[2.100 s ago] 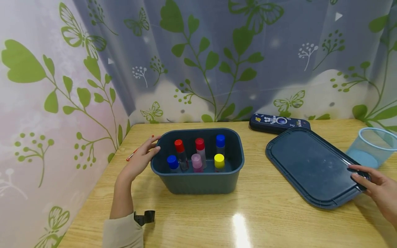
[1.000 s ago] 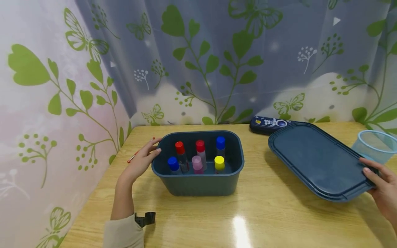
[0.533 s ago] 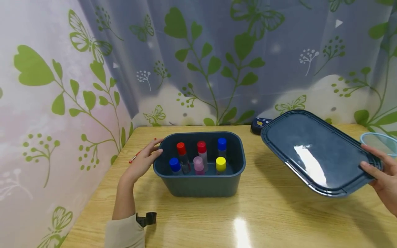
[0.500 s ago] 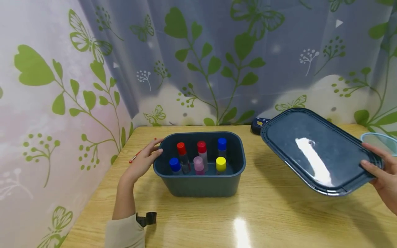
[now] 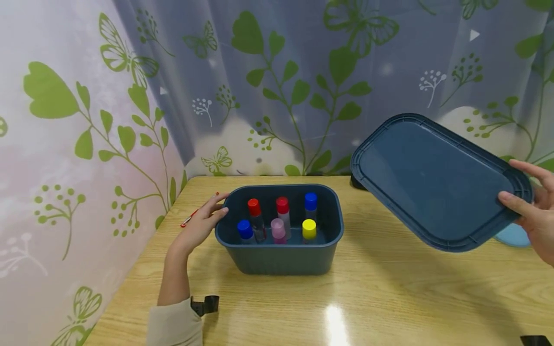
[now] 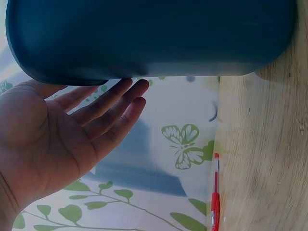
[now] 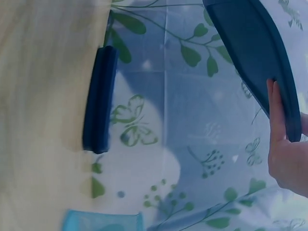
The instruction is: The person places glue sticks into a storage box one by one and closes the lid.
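A dark blue-grey plastic bin [image 5: 281,259] stands upright on the table, holding several small clear bottles with coloured caps; a red-capped bottle [image 5: 255,214] and a yellow-capped bottle [image 5: 309,229] are among them. My left hand [image 5: 196,233] rests on the bin's left rim. In the left wrist view its fingers [image 6: 113,126] are extended, tips at the bin's outer wall. Well above the table on the right, my right hand [image 5: 536,211] grips the matching lid [image 5: 437,178] by its right end, thumb over the face and fingers behind. The lid is tilted, its face toward me.
A dark pencil case [image 7: 99,101] lies at the table's back, mostly hidden by the lid in the head view. Right of it stands a translucent blue cup [image 7: 103,222]. A red pen [image 6: 215,202] lies left of the bin, near the patterned curtain [image 5: 277,96].
My right hand has raised the lid off the table and tilted it upward, now covering most of the pencil case and cup. The left hand and the bin have stayed in place.
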### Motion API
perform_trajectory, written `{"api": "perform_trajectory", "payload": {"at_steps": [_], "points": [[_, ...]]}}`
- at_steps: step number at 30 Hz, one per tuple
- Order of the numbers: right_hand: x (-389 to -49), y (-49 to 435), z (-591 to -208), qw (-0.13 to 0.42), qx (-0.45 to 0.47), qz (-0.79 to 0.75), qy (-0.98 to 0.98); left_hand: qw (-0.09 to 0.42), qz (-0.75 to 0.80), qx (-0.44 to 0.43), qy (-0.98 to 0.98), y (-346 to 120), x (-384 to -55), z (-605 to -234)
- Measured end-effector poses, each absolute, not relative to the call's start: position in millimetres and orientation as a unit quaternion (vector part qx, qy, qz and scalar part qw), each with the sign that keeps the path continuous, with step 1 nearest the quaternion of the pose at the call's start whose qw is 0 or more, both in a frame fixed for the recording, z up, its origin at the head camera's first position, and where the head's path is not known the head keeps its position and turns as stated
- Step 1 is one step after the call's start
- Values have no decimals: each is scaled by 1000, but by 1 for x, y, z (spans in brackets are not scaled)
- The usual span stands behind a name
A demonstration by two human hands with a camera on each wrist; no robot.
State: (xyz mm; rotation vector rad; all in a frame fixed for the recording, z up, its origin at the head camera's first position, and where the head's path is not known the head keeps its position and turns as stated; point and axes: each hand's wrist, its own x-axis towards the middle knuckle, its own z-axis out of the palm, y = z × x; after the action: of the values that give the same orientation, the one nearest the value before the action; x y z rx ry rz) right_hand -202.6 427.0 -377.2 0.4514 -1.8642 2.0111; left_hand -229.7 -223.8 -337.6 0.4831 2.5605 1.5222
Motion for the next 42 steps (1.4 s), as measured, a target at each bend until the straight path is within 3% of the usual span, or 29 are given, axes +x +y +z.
{"api": "perform_trajectory", "payload": {"at_steps": [5,15,20,26,37,42], "points": [[-162,336,-299,213,197,710,-642,63,506,159,846,-224,-230,-338],[-158,292,-260,337,195,491,-779,60,508,156,845,-223,-229,-338],[-154,272,-256,413,227,340,-814,56,504,154,848,-224,-229,-338],[-152,262,-257,463,265,234,-813,53,496,156,853,-224,-231,-340],[-162,228,-265,538,397,174,-723,18,482,141,865,-222,-233,-339],[-169,212,-268,554,450,180,-676,-33,496,127,858,-217,-232,-333]]}}
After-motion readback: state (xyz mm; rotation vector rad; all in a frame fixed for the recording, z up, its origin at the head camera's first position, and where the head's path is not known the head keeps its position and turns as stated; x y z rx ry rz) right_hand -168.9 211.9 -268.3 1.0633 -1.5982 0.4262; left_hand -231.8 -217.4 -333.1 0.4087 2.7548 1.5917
